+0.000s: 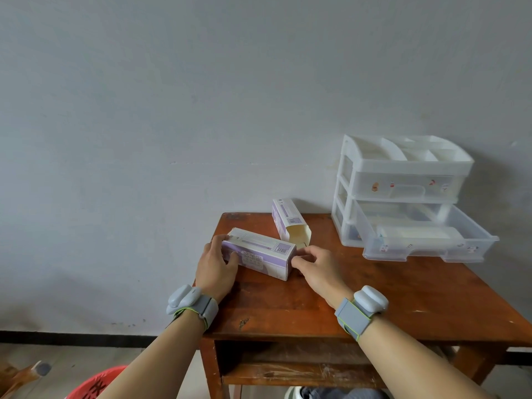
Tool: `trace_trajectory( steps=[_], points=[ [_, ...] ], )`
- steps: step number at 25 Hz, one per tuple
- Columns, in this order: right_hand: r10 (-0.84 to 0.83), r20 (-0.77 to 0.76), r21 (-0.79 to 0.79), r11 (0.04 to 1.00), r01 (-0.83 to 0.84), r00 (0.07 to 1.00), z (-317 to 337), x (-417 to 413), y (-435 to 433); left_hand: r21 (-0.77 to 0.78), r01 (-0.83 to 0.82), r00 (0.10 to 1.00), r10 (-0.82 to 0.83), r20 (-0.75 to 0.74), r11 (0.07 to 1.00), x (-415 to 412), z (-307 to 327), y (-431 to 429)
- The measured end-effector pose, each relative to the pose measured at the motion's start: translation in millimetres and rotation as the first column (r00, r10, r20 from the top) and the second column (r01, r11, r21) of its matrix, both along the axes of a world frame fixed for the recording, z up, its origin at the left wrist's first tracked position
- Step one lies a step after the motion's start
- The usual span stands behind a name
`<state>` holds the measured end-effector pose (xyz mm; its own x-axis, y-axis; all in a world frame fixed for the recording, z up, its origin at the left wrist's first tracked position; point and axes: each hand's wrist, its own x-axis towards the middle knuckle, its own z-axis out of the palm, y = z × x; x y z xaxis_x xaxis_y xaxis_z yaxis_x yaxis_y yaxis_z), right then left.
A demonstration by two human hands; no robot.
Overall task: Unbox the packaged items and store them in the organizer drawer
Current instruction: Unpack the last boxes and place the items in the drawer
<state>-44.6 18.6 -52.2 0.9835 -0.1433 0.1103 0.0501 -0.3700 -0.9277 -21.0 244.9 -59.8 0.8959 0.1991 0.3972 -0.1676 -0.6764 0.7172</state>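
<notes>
Two bare forearms, each with a grey wrist device, reached over the near edge of a worn wooden bench (374,298). The left hand (214,266) gripped the left end of a purple-and-white box (259,253), its fingers (231,259) wrapped round that end and the thumb on top. The right hand (312,267) met the box's right end, its fingers (300,262) pinching at the closed flap there. The box lay on its side near the bench's middle, apparently closed.

Just behind it lay a second box (290,223), angled toward the wall, its near end open and its pale inside showing nothing.

Farther right, against the wall, stood a clear plastic organizer (403,180) with a divided white tray on top. Its upper drawer was shut. Its lower drawer (429,237) was pulled out and held a long pale packet (417,233) lying flat.
</notes>
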Motion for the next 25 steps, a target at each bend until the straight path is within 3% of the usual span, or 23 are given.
trace_trajectory(
  steps=[4,11,19,25],
  points=[
    [-0.003,-0.012,0.095,0.996,0.004,1.000,8,-4,1,-0.001,0.000,1.000,0.000,0.007,1.000,1,-2,1],
    [-0.028,-0.096,0.107,0.994,0.038,0.995,15,-3,3,0.007,0.005,1.000,-0.005,0.009,1.000,3,-4,1],
    [-0.011,-0.076,0.176,0.984,0.024,0.997,14,-5,-1,0.015,0.002,1.000,-0.002,0.006,1.000,4,-5,1],
    [0.017,-0.051,0.124,0.992,-0.011,0.999,11,-6,-1,0.009,0.007,1.000,-0.008,0.005,1.000,2,-4,2]
  ],
)
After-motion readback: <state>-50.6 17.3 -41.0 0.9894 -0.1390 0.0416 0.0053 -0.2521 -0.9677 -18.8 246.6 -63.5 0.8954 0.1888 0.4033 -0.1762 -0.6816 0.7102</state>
